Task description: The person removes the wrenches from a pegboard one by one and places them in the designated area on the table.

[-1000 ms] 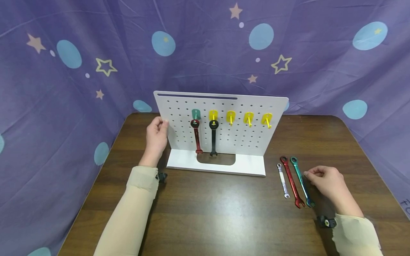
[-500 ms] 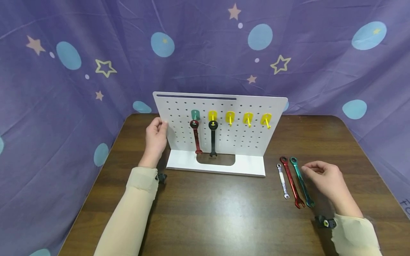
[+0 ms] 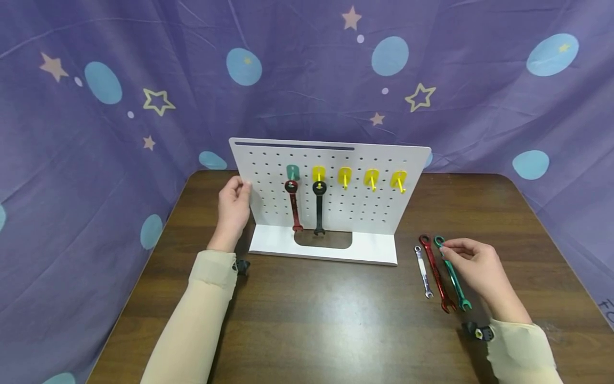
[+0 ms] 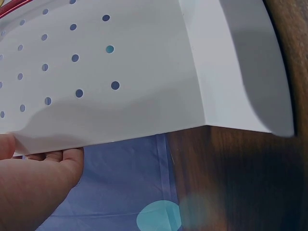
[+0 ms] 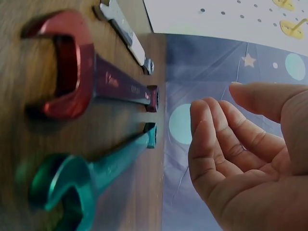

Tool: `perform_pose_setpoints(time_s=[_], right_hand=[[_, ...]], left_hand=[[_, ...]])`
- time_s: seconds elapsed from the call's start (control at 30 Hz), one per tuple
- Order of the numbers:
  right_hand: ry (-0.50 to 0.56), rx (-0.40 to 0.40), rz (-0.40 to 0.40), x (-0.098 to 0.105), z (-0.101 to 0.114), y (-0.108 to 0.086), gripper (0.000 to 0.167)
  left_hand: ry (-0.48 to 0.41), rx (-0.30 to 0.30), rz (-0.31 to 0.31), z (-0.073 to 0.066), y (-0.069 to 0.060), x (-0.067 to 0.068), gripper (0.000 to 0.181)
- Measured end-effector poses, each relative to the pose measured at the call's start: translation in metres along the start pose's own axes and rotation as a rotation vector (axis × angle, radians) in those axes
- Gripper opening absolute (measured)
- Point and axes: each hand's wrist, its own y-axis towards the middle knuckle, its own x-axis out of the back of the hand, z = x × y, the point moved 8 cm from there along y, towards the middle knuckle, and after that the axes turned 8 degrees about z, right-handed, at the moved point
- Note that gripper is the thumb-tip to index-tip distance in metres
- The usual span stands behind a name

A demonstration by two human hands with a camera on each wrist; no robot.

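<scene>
My left hand [image 3: 233, 208] pinches the left edge of the white pegboard [image 3: 273, 208]; the left wrist view shows thumb in front, fingers behind the panel [image 4: 154, 106]. My right hand [image 3: 482, 269] is over the upper part of the green wrench [image 3: 454, 280], thumb and fingertips apart in the right wrist view, holding nothing. Left of the green wrench lie a red wrench [image 3: 437, 277] and a small silver wrench [image 3: 423, 272]. On the board, a dark red wrench [image 3: 295, 208] hangs from the green hook [image 3: 292, 172] and a black wrench [image 3: 319, 210] from a yellow hook [image 3: 318, 172].
Three more yellow hooks [image 3: 344, 175] on the board's right half carry nothing. The board's white base [image 3: 374, 248] stands on the brown wooden table [image 3: 312, 309]. A purple curtain [image 3: 307, 69] with stars and blue spots hangs behind the table.
My right hand has moved left and slightly away from me, from beside the green wrench to over its ring end. My left hand and the board keep their places.
</scene>
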Motion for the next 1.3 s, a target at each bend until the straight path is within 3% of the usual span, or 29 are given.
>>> perform_pose_setpoints(time_s=[0.37,0.6,1.0,1.3], right_hand=[[0.019,0.037,0.010,-0.011,0.010,0.005,0.029],[0.053,0.010,0.042,-0.022,0.015,0.010,0.031],[0.024,0.153,0.016,-0.038,0.039,0.022,0.016],[0.059,0.136,0.064,-0.050,0.047,0.027,0.021]], left_hand=[[-0.004,-0.001,0.001,0.000,-0.001,0.000,0.017],[-0.006,-0.001,-0.001,0.000,-0.001,0.002,0.018],[0.000,-0.010,-0.004,-0.001,0.000,0.001,0.018],[-0.002,-0.009,-0.005,-0.002,0.000,0.000,0.019]])
